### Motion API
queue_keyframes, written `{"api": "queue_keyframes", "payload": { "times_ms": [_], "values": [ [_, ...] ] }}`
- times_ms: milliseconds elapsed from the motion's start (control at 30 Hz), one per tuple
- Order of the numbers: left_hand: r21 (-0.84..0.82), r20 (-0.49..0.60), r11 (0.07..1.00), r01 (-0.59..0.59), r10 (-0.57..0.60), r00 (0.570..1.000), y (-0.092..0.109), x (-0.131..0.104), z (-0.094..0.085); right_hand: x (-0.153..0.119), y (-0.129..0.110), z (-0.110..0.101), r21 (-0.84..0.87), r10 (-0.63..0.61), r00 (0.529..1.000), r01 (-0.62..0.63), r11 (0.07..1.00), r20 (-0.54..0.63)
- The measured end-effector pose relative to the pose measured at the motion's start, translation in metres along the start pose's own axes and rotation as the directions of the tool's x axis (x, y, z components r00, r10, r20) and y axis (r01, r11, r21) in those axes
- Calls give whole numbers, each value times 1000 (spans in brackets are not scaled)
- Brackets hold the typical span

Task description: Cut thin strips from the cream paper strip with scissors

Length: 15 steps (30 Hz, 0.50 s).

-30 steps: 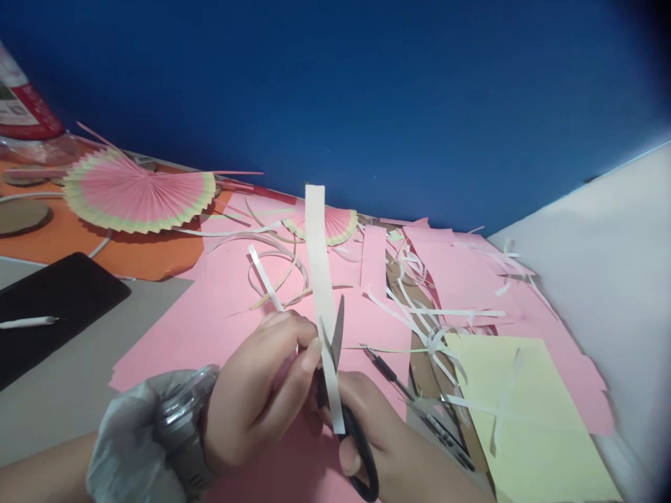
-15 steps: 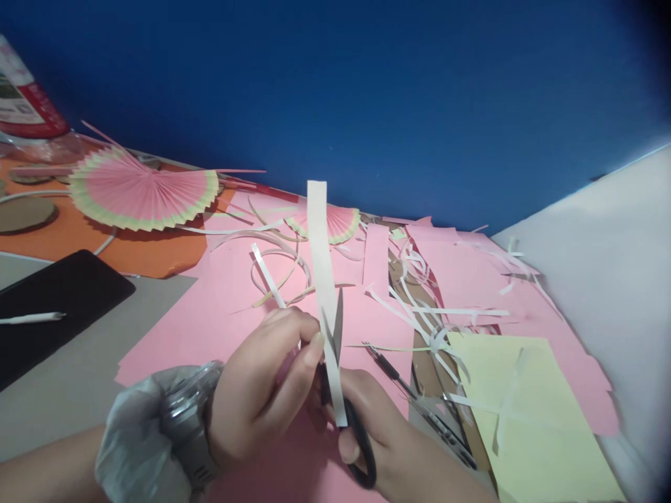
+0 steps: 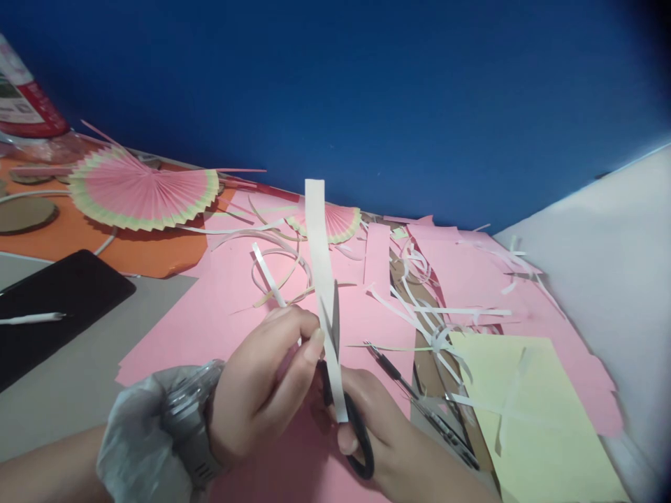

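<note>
My left hand pinches a long pale paper strip between thumb and finger near its middle. The strip stands upright, its lower end hanging over my right hand. In that right hand are black-handled scissors, their blades pointing up along the strip's right side and crossing it. Another narrow white strip sticks out above my left knuckles; whether I hold it is hidden. Beneath both hands lies pink paper. A watch and a grey scrunchie circle my left wrist.
Pink-and-yellow folded paper fans stand at the back left on orange paper. A black tablet-like slab lies left. Pens, curled paper scraps and yellow paper lie right. A blue wall rises behind.
The scissor blades have drawn closer together on the strip, and the handles have shifted slightly. The strip's top has moved a little left. My left hand stays nearly still.
</note>
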State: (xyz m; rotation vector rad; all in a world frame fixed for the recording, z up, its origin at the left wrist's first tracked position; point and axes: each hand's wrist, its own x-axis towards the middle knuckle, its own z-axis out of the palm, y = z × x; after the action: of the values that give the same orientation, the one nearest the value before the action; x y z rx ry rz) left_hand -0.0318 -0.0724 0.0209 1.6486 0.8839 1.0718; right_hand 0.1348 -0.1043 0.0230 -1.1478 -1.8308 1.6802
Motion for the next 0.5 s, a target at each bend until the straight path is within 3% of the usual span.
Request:
{"api": "queue_keyframes", "payload": {
  "times_ms": [500],
  "values": [
    [-10, 19, 1000, -10, 10, 1000, 0, 1, -1, 2, -2, -1, 17, -16, 1000, 17, 1000, -27]
  ]
}}
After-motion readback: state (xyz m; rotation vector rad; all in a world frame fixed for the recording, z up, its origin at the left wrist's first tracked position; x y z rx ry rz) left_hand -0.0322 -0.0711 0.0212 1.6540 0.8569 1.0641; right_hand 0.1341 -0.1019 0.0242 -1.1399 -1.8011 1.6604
